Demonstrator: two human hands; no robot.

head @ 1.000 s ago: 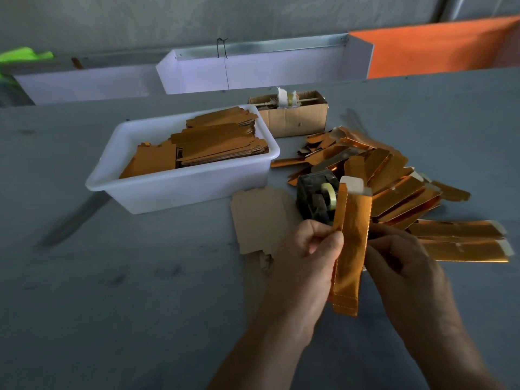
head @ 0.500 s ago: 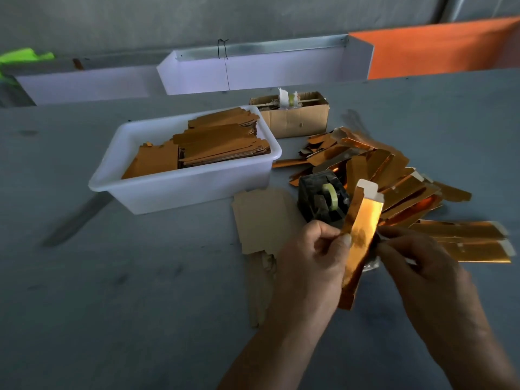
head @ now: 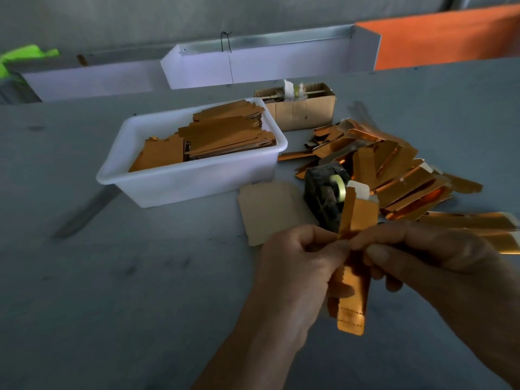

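Gold foil carton [head: 358, 216]: being held upright over the table [head: 140, 277], just in front of the tape dispenser [head: 326, 192]. Being pinched mid-length by left hand [head: 298, 266] and right hand [head: 439, 257], brought closer together than a moment ago; seam closing is likely being finished.

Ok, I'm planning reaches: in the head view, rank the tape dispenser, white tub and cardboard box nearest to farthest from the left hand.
1. tape dispenser, just beyond the left hand.
2. white tub, farther back on the left.
3. cardboard box, at the back, behind the tub.
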